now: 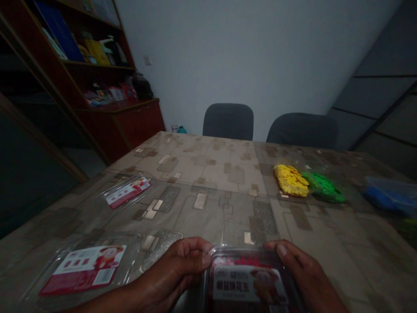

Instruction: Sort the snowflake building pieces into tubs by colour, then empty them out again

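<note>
Between my two hands is a clear plastic container [247, 287] with a printed label on its lid and something red inside, near the table's front edge. My left hand [182, 269] grips its left upper corner between thumb and fingers. On the opposite corner, my right hand [302, 269] holds the rim the same way. To the left lies a clear lid [84, 269] with a red and white label, close to my left forearm. A second labelled lid [128, 191] rests farther back on the left.
At the right stand clear containers with yellow pieces [291, 180], green pieces [325, 188] and blue pieces [387, 198]. A patterned cloth covers the table [208, 174]. Two grey chairs [228, 121] stand behind it, and a wooden cabinet [130, 126] is at the back left.
</note>
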A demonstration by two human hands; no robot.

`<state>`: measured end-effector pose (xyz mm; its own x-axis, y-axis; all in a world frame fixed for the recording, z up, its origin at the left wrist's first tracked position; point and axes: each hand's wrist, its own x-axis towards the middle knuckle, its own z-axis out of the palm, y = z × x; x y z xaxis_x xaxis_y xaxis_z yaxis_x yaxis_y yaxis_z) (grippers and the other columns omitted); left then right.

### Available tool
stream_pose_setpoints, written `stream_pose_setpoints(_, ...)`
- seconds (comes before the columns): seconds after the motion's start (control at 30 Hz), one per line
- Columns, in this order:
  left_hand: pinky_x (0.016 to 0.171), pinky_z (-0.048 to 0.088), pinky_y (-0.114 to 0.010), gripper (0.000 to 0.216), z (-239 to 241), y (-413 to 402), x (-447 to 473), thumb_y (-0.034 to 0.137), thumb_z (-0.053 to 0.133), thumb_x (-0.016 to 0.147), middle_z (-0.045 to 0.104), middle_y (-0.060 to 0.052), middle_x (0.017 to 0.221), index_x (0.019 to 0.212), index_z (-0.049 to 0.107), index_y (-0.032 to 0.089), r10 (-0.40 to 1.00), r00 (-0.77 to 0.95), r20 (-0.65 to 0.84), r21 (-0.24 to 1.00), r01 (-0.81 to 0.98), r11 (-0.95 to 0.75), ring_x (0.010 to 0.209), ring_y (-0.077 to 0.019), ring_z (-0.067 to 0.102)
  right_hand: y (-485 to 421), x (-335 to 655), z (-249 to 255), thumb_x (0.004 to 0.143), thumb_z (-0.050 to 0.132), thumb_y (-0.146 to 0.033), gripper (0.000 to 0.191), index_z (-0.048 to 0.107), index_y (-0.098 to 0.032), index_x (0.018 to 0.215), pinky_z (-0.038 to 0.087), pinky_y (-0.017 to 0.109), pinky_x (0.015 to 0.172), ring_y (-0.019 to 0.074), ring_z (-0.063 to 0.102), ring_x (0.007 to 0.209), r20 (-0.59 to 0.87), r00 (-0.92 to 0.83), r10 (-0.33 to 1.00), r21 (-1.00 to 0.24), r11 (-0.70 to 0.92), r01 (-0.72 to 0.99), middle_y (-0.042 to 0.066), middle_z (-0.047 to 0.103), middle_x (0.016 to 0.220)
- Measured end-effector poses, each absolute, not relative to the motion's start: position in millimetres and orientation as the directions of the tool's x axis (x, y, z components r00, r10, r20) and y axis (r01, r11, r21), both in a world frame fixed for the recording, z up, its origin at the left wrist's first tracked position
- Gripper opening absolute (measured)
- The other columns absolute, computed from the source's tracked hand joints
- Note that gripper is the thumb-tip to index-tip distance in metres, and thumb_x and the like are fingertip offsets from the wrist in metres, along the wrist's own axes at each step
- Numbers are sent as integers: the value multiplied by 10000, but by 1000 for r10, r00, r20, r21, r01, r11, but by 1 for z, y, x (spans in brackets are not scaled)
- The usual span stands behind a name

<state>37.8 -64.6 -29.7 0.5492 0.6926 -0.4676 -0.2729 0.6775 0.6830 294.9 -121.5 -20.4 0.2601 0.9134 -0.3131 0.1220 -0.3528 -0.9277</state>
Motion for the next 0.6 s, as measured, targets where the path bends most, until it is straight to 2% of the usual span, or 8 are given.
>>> stream_pose_setpoints(0.33, 744, 495, -257, 282, -29, -55, 35, 199, 887, 636, 726, -91, 828, 831, 720, 85, 598, 665, -448, 618, -253, 744, 752, -163, 672, -122, 294, -22, 733, 595, -733, 578, 731, -199, 906, 527, 287, 609, 248, 694, 691, -369, 286, 884, -916, -399, 51, 39, 756, 776)
stream_pose_setpoints(0.5, 751, 504, -251, 305, -26, -50, 33, 186, 899, 612, 729, -91, 847, 840, 723, 85, 551, 690, -470, 602, -206, 772, 760, -156, 675, -121, 291, -20, 703, 627, -732, 587, 729, -195, 916, 518, 285, 569, 241, 683, 635, -425, 299, 854, -899, -438, -27, 25, 724, 676)
stream_pose_setpoints(0.6, 716, 510, -238, 299, -24, -51, 34, 190, 906, 600, 725, -78, 804, 808, 715, 92, 582, 658, -478, 632, -202, 748, 727, -148, 668, -121, 288, -15, 727, 627, -709, 575, 712, -188, 956, 512, 288, 574, 230, 671, 607, -451, 270, 851, -891, -446, -81, 24, 716, 653)
